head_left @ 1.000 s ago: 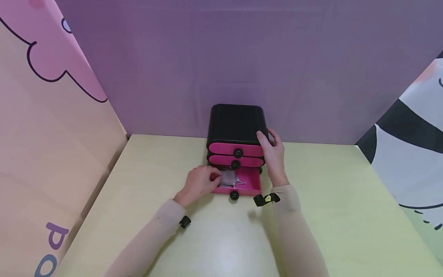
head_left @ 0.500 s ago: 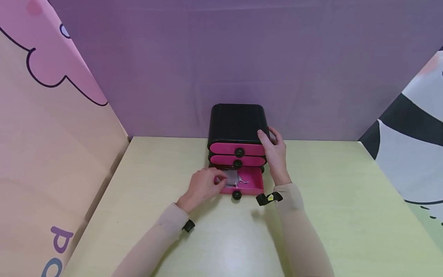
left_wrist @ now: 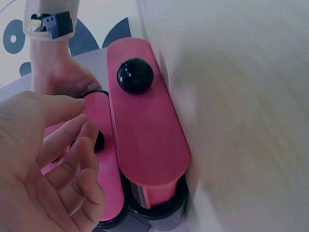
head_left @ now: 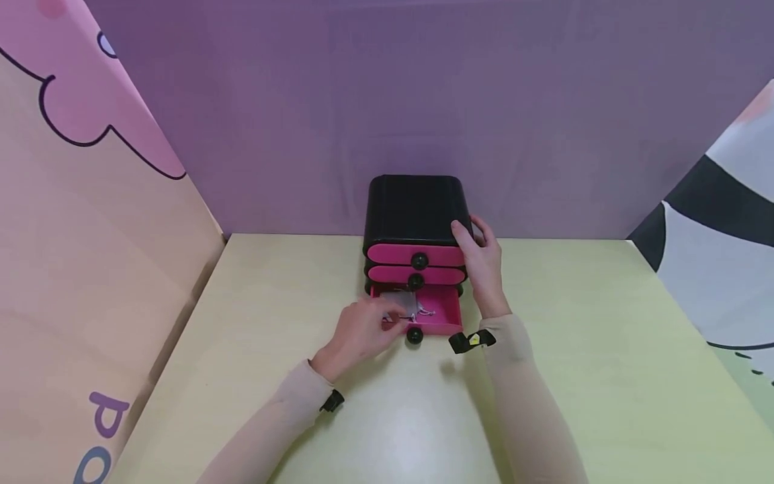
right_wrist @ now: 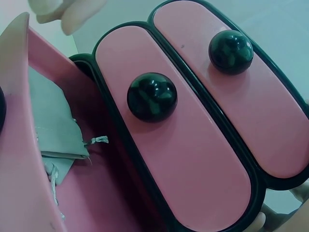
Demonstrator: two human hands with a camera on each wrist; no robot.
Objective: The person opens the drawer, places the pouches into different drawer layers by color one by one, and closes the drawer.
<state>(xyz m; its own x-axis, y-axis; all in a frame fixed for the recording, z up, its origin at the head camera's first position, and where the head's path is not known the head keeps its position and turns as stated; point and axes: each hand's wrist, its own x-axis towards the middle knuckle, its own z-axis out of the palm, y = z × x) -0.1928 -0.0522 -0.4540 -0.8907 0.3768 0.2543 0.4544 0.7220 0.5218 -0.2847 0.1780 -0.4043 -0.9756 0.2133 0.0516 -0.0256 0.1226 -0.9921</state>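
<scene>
A black mini drawer cabinet (head_left: pixel 417 208) with pink drawer fronts stands against the purple backdrop. Its bottom drawer (head_left: pixel 446 309) is pulled out. Inside, on the left, lies a grey drawstring pouch (right_wrist: pixel 55 118) with thin white cords. My left hand (head_left: pixel 365 328) hovers at the drawer's front left, overlapping the pouch in the head view. Its fingers are loosely bent with nothing between them, as the left wrist view shows. My right hand (head_left: pixel 484 269) grips the cabinet's right side, thumb at the top front edge, other fingers partly hidden behind.
The two upper drawers are closed, each with a round black knob (right_wrist: pixel 152 97). The bottom drawer's knob (head_left: pixel 414 335) juts toward the front of the pale wooden table (head_left: pixel 399 423). Printed panels (head_left: pixel 109 222) flank the table at left and right.
My left hand has moved rightward and slightly down along the open drawer's front. The right hand keeps its grip on the cabinet. The head view has shifted slightly.
</scene>
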